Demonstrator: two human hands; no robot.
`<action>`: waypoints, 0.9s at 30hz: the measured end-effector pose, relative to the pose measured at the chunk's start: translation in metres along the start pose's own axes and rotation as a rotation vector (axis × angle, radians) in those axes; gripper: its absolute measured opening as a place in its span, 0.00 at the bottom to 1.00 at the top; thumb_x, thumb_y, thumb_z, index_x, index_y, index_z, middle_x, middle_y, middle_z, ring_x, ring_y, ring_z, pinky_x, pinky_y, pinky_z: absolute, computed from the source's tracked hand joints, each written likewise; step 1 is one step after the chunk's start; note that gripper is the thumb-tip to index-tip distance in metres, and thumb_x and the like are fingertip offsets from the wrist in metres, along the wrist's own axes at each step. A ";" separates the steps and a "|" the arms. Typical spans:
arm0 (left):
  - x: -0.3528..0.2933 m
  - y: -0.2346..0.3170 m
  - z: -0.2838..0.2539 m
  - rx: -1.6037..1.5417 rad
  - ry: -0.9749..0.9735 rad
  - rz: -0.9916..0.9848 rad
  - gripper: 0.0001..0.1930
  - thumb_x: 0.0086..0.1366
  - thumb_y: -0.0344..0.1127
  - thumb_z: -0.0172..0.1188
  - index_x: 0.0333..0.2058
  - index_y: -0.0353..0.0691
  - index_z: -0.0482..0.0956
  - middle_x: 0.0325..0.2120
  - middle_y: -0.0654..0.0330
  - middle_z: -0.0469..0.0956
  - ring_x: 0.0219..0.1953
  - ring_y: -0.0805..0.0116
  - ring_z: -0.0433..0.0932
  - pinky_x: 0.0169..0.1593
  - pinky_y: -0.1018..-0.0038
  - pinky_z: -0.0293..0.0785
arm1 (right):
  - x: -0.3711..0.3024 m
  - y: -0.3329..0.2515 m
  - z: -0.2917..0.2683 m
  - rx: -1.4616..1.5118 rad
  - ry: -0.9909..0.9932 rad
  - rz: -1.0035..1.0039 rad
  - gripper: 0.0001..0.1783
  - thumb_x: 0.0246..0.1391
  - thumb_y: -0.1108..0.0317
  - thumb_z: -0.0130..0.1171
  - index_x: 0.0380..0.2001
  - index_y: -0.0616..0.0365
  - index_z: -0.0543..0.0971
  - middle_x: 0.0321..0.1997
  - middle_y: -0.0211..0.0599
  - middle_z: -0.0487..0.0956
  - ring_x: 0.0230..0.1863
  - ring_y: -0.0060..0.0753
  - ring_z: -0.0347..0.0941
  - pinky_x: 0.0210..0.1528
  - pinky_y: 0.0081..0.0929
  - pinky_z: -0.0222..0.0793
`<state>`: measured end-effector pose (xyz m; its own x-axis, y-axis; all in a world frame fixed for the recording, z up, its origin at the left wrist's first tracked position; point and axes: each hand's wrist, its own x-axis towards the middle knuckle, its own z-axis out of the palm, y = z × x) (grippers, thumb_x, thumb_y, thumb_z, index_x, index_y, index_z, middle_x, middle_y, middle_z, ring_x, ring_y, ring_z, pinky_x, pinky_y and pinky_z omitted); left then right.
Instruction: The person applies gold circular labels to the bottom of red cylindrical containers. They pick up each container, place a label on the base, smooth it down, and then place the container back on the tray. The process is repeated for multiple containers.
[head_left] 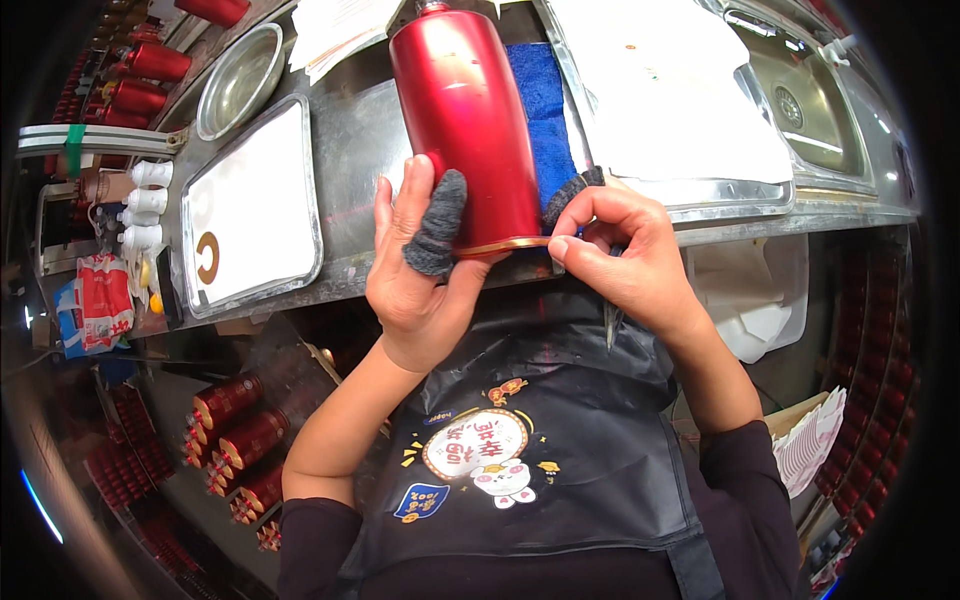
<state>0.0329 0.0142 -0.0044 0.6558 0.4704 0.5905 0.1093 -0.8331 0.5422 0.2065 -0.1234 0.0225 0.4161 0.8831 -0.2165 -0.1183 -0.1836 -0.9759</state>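
Observation:
A glossy red bottle (pixel 462 120) lies with its base toward me and its neck pointing away. My left hand (pixel 420 270) grips its lower left side, thumb by the base, with a grey cloth wrap (pixel 436 225) on one finger. A thin gold-brown strip (pixel 505 244) runs along the base's edge. At its right end, my right hand (pixel 630 245) pinches with thumb and forefinger; another grey wrap (pixel 573 195) covers a finger there. A slim pointed metal tool (pixel 610 325), perhaps tweezers, sticks out below that hand. A blue cloth (pixel 545 110) lies beside and partly under the bottle.
To the left are a white-lined tray (pixel 313 200) holding a brown C-shaped piece (pixel 207 258) and a metal bowl (pixel 203 120). White sheets (pixel 670 90) cover the right side, before a sink (pixel 835 130). Several red bottles (pixel 245 440) stand low at left.

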 end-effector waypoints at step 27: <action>0.007 0.011 0.002 0.247 -0.044 0.098 0.22 0.47 0.30 0.72 0.45 0.39 0.86 0.59 0.45 0.76 0.65 0.44 0.72 0.67 0.36 0.55 | 0.005 0.002 0.003 -0.043 0.028 -0.084 0.04 0.55 0.74 0.65 0.27 0.61 0.80 0.28 0.23 0.76 0.26 0.08 0.67 0.27 0.12 0.59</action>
<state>0.0398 0.0079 0.0045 0.7035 0.3753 0.6035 0.2192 -0.9224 0.3181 0.2055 -0.1180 0.0196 0.4482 0.8839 -0.1337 -0.0429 -0.1282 -0.9908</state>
